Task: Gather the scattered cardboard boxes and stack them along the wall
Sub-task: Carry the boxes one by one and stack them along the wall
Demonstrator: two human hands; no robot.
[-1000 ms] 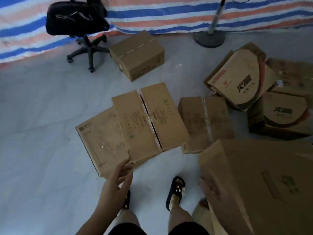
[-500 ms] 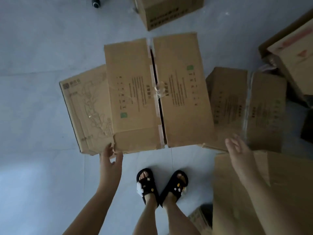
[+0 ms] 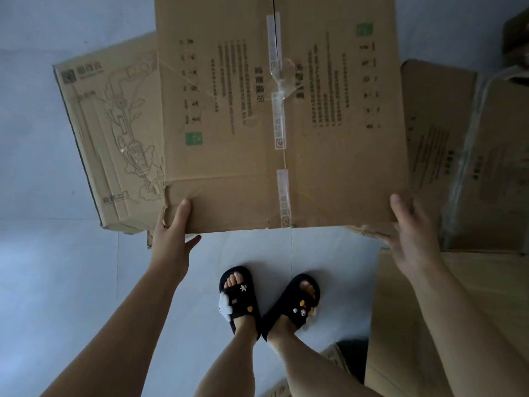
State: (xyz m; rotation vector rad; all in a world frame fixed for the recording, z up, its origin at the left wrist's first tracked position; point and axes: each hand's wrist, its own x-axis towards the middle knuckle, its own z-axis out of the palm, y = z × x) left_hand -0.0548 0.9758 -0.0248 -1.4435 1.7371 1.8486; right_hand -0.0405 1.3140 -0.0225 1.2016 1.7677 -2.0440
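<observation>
The taped box lies on the floor just ahead of the feet, overlapping a printed box on its left. Both hands grip its near edge: left hand with thumb on top and fingers curled under the corner, right hand clamped on the opposite corner. It looks like the pickup of 1 box is only beginning. At least 3 other boxes lie around unstacked, and no wall shows, so most of the gathering seems left.
</observation>
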